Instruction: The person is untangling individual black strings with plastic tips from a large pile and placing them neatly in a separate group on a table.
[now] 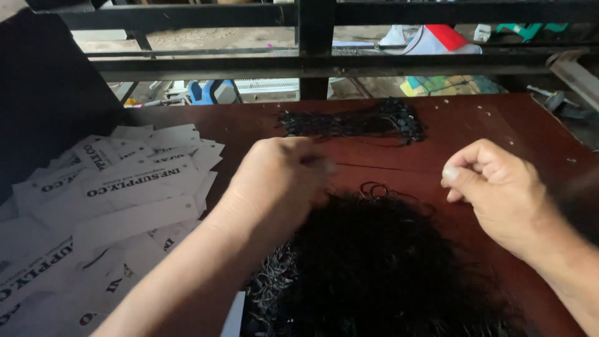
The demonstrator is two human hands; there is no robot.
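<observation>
While a dark red bench (486, 125) fills most of the view, black metal bars (312, 62) run across its far edge, with blurred clutter on the ground beyond them. On the near left a spread of white paper tags (93, 206) with black print lies heaped over the bench edge, next to a dark panel at far left. At the near middle sits a big tangled heap of black string loops (374, 268), some pale ends showing at its left side. Farther back, a smaller, neater bundle of black strings (355, 122) lies stretched left to right, well apart from the heap.

Over the heap's far edge, the left hand (281, 175) curls down with its fingers bunched and touching the loops; whether it grips a string cannot be told. To the right, just above the bench, the right hand (493, 187) is clenched, thumb pressed on forefinger in a pinch; nothing between them can be made out.
</observation>
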